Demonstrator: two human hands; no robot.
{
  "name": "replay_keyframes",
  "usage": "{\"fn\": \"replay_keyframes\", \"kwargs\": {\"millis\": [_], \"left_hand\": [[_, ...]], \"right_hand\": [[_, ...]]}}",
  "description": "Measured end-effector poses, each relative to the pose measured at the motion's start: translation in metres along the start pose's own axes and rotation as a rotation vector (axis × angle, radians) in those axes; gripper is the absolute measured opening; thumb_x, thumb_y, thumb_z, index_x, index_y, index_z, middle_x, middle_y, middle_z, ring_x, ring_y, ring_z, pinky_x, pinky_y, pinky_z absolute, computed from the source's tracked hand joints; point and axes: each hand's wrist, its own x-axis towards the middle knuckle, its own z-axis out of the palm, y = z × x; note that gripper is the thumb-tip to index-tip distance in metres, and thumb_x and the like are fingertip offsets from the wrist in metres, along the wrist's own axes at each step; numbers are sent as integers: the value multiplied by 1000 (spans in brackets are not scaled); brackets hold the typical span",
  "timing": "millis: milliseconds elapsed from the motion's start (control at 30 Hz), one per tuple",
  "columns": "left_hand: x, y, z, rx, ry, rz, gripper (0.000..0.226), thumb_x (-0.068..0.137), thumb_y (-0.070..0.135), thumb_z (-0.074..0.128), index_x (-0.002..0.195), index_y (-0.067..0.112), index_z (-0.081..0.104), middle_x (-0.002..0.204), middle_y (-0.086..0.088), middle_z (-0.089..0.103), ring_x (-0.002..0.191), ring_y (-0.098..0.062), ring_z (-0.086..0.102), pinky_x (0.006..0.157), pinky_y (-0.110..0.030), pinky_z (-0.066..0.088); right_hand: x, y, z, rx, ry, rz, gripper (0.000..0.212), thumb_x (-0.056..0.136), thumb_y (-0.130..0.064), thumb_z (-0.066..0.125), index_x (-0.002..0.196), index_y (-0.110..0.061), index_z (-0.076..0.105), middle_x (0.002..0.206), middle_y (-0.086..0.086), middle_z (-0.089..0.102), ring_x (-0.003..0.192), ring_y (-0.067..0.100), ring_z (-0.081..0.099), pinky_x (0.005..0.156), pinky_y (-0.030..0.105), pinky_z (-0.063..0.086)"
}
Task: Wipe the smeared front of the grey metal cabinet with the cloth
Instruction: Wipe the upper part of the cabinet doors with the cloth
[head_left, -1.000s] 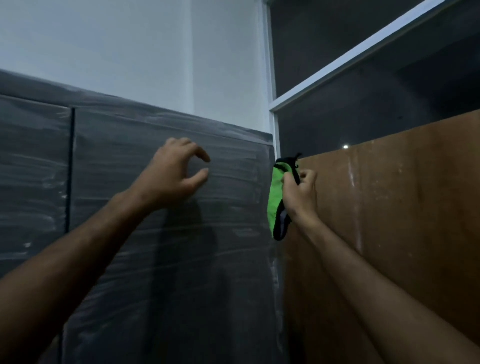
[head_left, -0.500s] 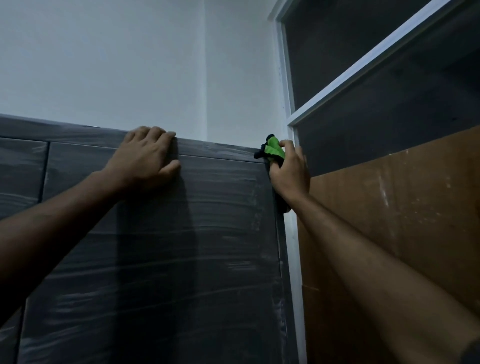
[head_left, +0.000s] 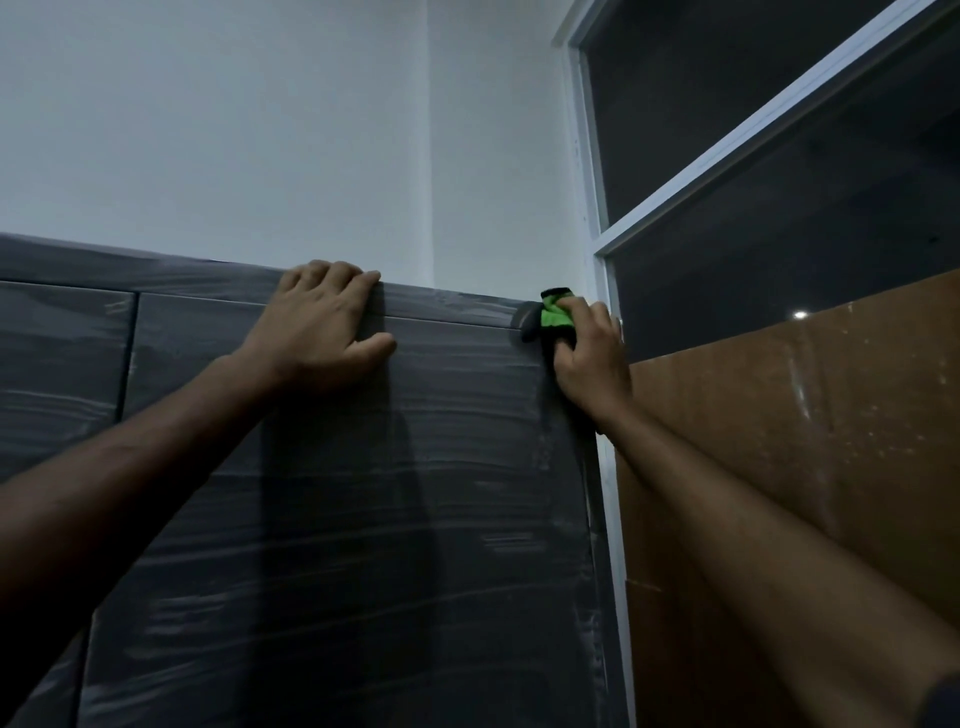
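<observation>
Right hand (head_left: 589, 358) grips the bunched green cloth (head_left: 555, 315) at the cabinet (head_left: 363, 519) front's 1 o'clock corner. Left hand (head_left: 322, 322) flat, fingers over the top edge. Cloth looks soft, light; keep it wadded in the palm.

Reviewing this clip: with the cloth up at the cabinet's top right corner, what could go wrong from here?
1. The right hand grips the bunched green and black cloth at the corner, so little fabric may meet the smeared grey metal cabinet front; streaks could stay.
2. The left hand, resting on the top edge, may add fresh fingerprints.
</observation>
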Motion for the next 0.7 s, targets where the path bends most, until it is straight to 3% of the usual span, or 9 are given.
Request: {"fn": "replay_keyframes", "kwargs": {"millis": [200,267,400,467,600,700], "left_hand": [[-1,0,-4,-38,-8,0,111,72,77,18,159,10,36,155,-18,44,144,-36,34,120,-45,20],[-1,0,-7,-55,-16,-8,113,70,77,19,159,10,38,156,-17,44,145,-35,34,119,-44,21],[-1,-1,-9,-72,-20,-22,111,70,76,21,158,11,39,156,-17,45,145,-35,35,118,-45,23],[-1,0,-8,-74,-17,-33,110,71,75,23,158,11,40,155,-17,46,144,-35,36,118,-45,24],[-1,3,-9,-75,-15,-50,105,72,71,26,156,10,42,153,-16,48,143,-34,38,117,-45,26],[-1,3,-13,-54,-40,-43,105,72,70,26,156,9,42,154,-16,48,142,-33,39,117,-44,27]], "right_hand": [[-45,5,2,17,-119,-319,44,80,-25,53,123,-18,60,106,4,55,96,19,47,71,33,41],[-40,21,-5,7,-98,-283,39,83,-23,53,120,-16,61,104,5,56,97,21,50,68,36,46],[6,7,0,27,10,-112,43,91,-12,57,133,-18,61,107,11,54,107,31,51,83,42,48],[8,-16,6,77,-35,-254,48,88,-16,60,135,-18,63,107,11,55,104,30,51,85,44,48],[-34,-13,5,115,-183,-573,47,83,-27,65,128,-15,68,101,9,57,94,27,53,76,35,44],[-36,12,-3,80,-156,-587,44,86,-23,68,129,-13,68,102,12,57,93,30,55,72,42,52]]}}
